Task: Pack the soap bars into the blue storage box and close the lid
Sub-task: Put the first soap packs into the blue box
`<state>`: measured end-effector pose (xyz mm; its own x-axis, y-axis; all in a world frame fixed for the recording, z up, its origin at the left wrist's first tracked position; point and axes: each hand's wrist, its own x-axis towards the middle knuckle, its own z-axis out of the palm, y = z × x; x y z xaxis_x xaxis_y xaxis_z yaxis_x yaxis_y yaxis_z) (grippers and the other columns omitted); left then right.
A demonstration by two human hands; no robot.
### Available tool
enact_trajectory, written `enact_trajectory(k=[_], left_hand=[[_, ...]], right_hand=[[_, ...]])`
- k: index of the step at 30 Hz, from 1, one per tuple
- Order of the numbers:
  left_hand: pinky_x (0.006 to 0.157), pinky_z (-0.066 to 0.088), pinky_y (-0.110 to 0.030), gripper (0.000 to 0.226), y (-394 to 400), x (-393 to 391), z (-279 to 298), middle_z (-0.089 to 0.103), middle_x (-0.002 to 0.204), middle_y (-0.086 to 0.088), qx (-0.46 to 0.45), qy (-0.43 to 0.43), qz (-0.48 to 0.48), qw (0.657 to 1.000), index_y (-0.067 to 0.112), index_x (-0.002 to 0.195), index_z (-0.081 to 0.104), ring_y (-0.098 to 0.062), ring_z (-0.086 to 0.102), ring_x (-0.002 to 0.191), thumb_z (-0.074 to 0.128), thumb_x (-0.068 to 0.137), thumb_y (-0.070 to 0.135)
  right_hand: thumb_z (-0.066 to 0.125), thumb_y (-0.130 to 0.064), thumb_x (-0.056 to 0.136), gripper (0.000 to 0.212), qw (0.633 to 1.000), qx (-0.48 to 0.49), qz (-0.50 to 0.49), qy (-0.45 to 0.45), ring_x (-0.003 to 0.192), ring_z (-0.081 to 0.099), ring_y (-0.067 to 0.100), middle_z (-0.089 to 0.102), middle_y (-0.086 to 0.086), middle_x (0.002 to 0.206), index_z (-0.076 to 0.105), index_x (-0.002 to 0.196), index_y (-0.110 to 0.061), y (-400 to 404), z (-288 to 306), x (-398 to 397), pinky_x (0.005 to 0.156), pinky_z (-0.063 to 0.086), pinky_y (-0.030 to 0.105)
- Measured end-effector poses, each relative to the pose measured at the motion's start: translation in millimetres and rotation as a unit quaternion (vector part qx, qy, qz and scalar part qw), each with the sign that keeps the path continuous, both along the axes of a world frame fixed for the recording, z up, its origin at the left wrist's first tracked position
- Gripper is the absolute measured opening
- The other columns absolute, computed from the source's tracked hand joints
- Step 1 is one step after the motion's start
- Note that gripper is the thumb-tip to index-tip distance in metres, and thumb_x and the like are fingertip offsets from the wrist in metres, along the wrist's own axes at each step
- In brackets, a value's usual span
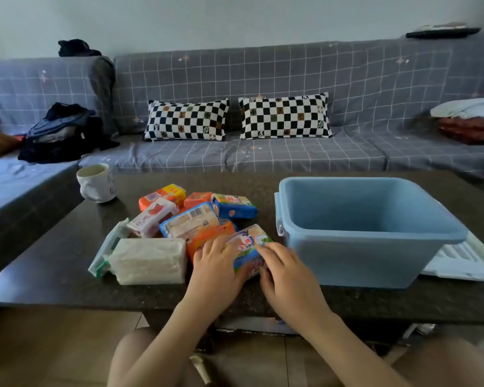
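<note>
Soap bar (pixel 250 248), grasped by fingers of both hands, should lift clear and travel toward three o'clock into the empty blue storage box (pixel 358 258).

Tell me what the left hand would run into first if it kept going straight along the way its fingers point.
The left hand points up and slightly right, away from the person. Its fingertips already touch the orange soap bar, and just beyond that lies the barcoded blue-edged bar. Depth is hard to judge.

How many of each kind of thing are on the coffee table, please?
Wrapped soap bars: at least 8, piled and overlapping
Blue storage box: 1
White lid: 1
White cup: 1
Total: at least 11
</note>
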<state>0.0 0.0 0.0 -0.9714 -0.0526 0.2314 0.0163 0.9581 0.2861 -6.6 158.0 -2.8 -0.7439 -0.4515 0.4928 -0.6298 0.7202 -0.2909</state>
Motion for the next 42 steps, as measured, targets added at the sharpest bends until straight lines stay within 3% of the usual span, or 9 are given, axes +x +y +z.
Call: enact_trajectory(k=[5, 10, 15, 20, 25, 29, 33, 36, 42], left_hand=[[0.11, 0.026, -0.041, 0.06, -9.6, -20.4, -19.2, 0.029, 0.15, -0.001, 0.022, -0.033, 0.008, 0.999, 0.028, 0.144, 0.032, -0.023, 0.022, 0.138, 0.05, 0.09, 0.047], [0.109, 0.028, -0.041, 0.066, -19.0, -32.1, -29.0, 0.024, 0.149, -0.001, 0.054, -0.051, -0.001, 0.997, 0.036, 0.143, 0.031, -0.026, 0.018, 0.135, 0.055, 0.084, 0.053], [0.103, 0.037, -0.032, 0.067, -33.8, -34.5, -30.3, 0.029, 0.143, 0.005, 0.118, -0.073, -0.033, 0.99, 0.043, 0.14, 0.033, -0.019, 0.029, 0.133, 0.061, 0.08, 0.052], [0.101, 0.04, -0.028, 0.068, -46.0, -27.6, -30.2, 0.026, 0.146, 0.005, 0.15, -0.097, -0.036, 0.983, 0.042, 0.14, 0.036, -0.016, 0.031, 0.133, 0.065, 0.079, 0.05], [0.1, 0.043, -0.03, 0.063, -46.8, -22.8, -23.4, 0.032, 0.145, 0.003, 0.168, -0.082, -0.022, 0.982, 0.035, 0.136, 0.047, -0.017, 0.037, 0.129, 0.071, 0.077, 0.042], [0.102, 0.043, -0.035, 0.06, -51.6, -14.9, -15.1, 0.041, 0.143, 0.001, 0.163, -0.07, -0.018, 0.984, 0.031, 0.13, 0.055, -0.017, 0.04, 0.127, 0.074, 0.074, 0.042], [0.096, 0.043, -0.026, 0.06, -58.8, -1.1, 0.5, 0.048, 0.136, 0.004, 0.154, -0.033, -0.035, 0.987, 0.026, 0.128, 0.057, -0.008, 0.043, 0.119, 0.076, 0.073, 0.04], [0.098, 0.042, -0.029, 0.061, -64.6, 7.1, 28.1, 0.048, 0.135, 0.005, 0.149, 0.006, -0.043, 0.988, 0.027, 0.127, 0.059, -0.008, 0.042, 0.122, 0.076, 0.07, 0.041], [0.093, 0.051, -0.04, 0.058, -70.4, 10.0, 109.4, 0.051, 0.125, 0.014, 0.153, 0.058, -0.061, 0.985, 0.029, 0.12, 0.065, -0.011, 0.053, 0.112, 0.083, 0.065, 0.029]], right_hand=[[0.039, -0.032, 0.095, 0.054, 0.992, 0.026, -0.033, -0.116, 0.13, 0.041, 0.015, 0.023, 0.003, 0.154, 0.023, 0.145, -0.02, -8.2, -21.5, -20.4, 0.093, 0.045, 0.027], [0.037, -0.033, 0.095, 0.056, 0.984, 0.012, -0.067, -0.167, 0.132, 0.038, 0.02, 0.006, 0.005, 0.157, 0.015, 0.146, -0.022, -13.1, -29.7, -38.9, 0.094, 0.045, 0.029], [0.036, -0.034, 0.096, 0.053, 0.978, -0.028, -0.055, -0.2, 0.131, 0.039, 0.021, 0.025, 0.008, 0.152, 0.016, 0.145, -0.025, -16.6, -32.5, -51.8, 0.097, 0.042, 0.031], [0.041, -0.034, 0.095, 0.055, 0.97, -0.043, 0.006, -0.238, 0.105, 0.056, 0.012, 0.054, 0.003, 0.128, 0.015, 0.144, -0.039, -17.1, -34.2, -55.5, 0.08, 0.05, 0.026], [0.049, -0.031, 0.093, 0.053, 0.966, -0.08, -0.001, -0.247, 0.087, 0.061, 0.005, 0.066, 0.002, 0.112, 0.029, 0.14, -0.04, -16.9, -33.1, -57.1, 0.071, 0.053, 0.02], [0.053, -0.028, 0.091, 0.044, 0.966, -0.119, 0.008, -0.231, 0.093, 0.063, 0.007, 0.068, 0.002, 0.114, 0.045, 0.134, -0.032, -21.1, -32.9, -50.7, 0.064, 0.047, 0.007], [0.056, -0.024, 0.09, 0.042, 0.97, -0.142, 0.021, -0.198, 0.081, 0.057, -0.001, 0.069, 0.003, 0.111, 0.049, 0.131, -0.029, -28.0, -22.8, -39.3, 0.058, 0.043, 0.0], [0.058, -0.024, 0.088, 0.042, 0.973, -0.177, 0.037, -0.147, 0.075, 0.057, -0.002, 0.072, 0.004, 0.103, 0.051, 0.129, -0.025, -33.5, -0.1, -32.7, 0.057, 0.043, 0.002], [0.057, -0.03, 0.086, 0.041, 0.964, -0.246, 0.059, -0.075, 0.066, 0.067, 0.009, 0.074, 0.003, 0.091, 0.054, 0.126, -0.024, -35.6, 61.3, -27.2, 0.057, 0.055, 0.025]])
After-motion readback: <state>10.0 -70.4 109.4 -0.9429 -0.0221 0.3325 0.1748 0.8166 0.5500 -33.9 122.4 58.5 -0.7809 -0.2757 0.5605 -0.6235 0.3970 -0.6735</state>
